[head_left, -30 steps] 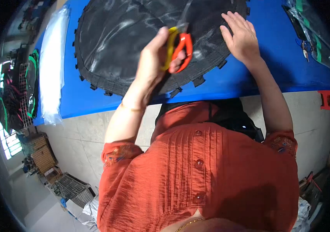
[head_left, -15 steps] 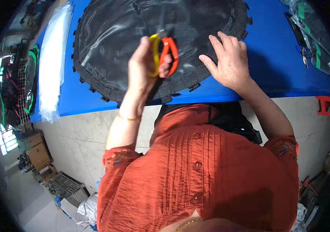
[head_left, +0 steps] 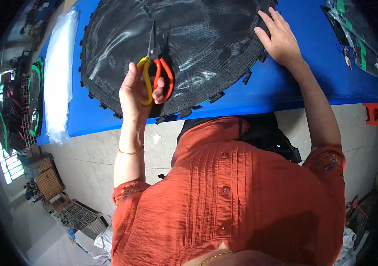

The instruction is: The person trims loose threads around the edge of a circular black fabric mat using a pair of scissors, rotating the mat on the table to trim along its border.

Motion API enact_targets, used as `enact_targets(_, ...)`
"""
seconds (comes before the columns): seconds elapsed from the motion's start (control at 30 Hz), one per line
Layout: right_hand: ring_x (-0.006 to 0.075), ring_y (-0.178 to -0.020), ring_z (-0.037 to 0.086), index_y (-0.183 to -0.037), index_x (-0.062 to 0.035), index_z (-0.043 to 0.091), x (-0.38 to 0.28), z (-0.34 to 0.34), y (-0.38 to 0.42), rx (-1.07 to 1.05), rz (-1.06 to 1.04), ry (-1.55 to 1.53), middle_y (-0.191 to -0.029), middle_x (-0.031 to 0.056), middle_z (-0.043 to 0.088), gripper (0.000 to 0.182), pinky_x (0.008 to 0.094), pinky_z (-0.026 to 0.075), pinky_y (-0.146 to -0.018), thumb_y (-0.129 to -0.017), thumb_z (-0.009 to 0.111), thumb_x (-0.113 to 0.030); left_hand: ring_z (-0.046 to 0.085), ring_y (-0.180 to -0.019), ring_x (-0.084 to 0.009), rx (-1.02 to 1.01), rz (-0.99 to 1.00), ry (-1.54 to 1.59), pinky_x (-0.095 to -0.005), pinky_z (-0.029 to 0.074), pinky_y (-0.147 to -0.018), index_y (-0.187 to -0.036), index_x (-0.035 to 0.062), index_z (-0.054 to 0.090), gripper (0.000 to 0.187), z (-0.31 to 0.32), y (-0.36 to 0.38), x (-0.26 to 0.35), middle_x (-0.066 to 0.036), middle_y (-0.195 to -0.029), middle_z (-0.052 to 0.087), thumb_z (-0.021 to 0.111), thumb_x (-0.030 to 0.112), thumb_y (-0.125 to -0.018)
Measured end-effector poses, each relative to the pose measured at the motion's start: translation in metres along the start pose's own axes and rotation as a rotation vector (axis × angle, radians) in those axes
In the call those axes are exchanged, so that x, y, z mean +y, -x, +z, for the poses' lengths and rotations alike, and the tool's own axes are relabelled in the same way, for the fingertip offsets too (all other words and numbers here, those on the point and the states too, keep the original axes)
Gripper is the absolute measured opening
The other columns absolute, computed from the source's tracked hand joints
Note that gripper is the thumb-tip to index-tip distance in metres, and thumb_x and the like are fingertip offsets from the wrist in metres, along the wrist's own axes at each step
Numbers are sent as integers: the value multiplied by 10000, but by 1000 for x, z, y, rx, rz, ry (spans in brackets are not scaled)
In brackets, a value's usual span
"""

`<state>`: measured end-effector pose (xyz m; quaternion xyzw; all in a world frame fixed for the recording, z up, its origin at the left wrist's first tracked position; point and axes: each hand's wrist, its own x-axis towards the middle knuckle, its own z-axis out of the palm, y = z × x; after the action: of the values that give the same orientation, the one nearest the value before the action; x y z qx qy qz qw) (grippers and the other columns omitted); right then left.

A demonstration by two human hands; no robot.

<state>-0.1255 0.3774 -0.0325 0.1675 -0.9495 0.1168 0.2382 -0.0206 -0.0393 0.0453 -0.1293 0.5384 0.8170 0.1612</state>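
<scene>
Scissors [head_left: 154, 54] sit in the upturned left hand [head_left: 132, 95], thumb against the yellow loop and fingers curled through the red one, over the near left part of the black mesh mat [head_left: 197, 73], likely so the blades point toward its far side. The right hand [head_left: 282, 43] lies palm down at the mat's right rim, fingers extended and gripping nothing, seemingly to steady it. Beneath the mat is a blue table [head_left: 313, 44], which presumably keeps it spread flat
</scene>
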Motion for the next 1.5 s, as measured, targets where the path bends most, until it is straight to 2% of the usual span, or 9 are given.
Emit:
enact_targets(0.2,434,-1427,521,-1392,8,644,-22,-18,6,14,-34,-64,-1476,284,595,595,513,408,-1215,-989,726,-421,501,-568,-187,-227,-39,38,-331,412,-551,-1322,97,569,614,42,-49,-15,-166,-887,681,426,646,-1088)
enact_targets(0.43,467,-1323,573,-1344,76,631,-72,-37,28,2,-85,-145,-1415,304,610,642,520,460,-1142,-925,790,-383,518,-576,-141,-195,-48,-102,-276,420,-524,-1278,54,601,586,66,-36,-5,-85,-807,664,424,591,-1123)
enact_targets(0.57,334,-1024,578,-1129,-5,678,-120,-43,31,21,-186,-143,-1044,147,595,589,446,470,-898,-885,771,-533,531,-573,-149,-117,-80,-52,-284,416,-525,-1301,70,599,605,20,-14,4,-103,-815,682,411,614,-1114)
enact_targets(0.8,332,-978,602,-1032,-68,671,-121,-29,9,11,-274,-120,-1012,133,595,447,458,485,-875,-887,779,-477,529,-534,-202,-219,-61,-31,-305,424,-499,-1327,72,571,622,53,-36,-22,-195,-860,689,452,636,-1092)
enact_targets(0.93,327,-978,629,-1027,-106,676,-78,-20,-3,67,-315,-194,-991,103,632,270,467,491,-871,-925,758,-342,528,-538,-159,-256,-34,-66,-278,442,-515,-1268,6,601,639,73,-42,-20,-130,-811,682,431,603,-1117)
enact_targets(0.97,321,-994,642,-1016,-125,678,-69,-21,-7,101,-266,-169,-1001,87,658,201,466,491,-868,-931,747,-294,526,-537,-156,-242,-53,-82,-276,438,-512,-1273,7,599,640,66,-37,-16,-129,-812,682,435,605,-1115)
enact_targets(1.07,362,-1306,617,-1268,-101,711,-27,-16,-21,16,-148,-107,-1340,153,688,305,454,464,-1108,-1037,643,-287,524,-535,-156,-255,-85,-53,-288,424,-495,-1285,15,591,648,29,-21,-5,-134,-823,692,419,616,-1113)
enact_targets(1.17,439,-1444,499,-1402,-54,650,-31,-18,-29,-78,76,-58,-1505,245,584,445,565,360,-1213,-1031,615,-298,522,-534,-155,-119,-60,-93,-290,425,-499,-1282,32,596,659,9,0,1,-126,-807,694,424,641,-1100)
enact_targets(1.5,455,-1449,493,-1438,-70,638,-36,-5,-29,-51,136,-89,-1545,255,556,457,514,367,-1234,-1038,598,-287,544,-578,-157,-252,12,-85,-300,441,-546,-1221,7,595,603,71,-56,-17,-125,-821,682,438,581,-1121)
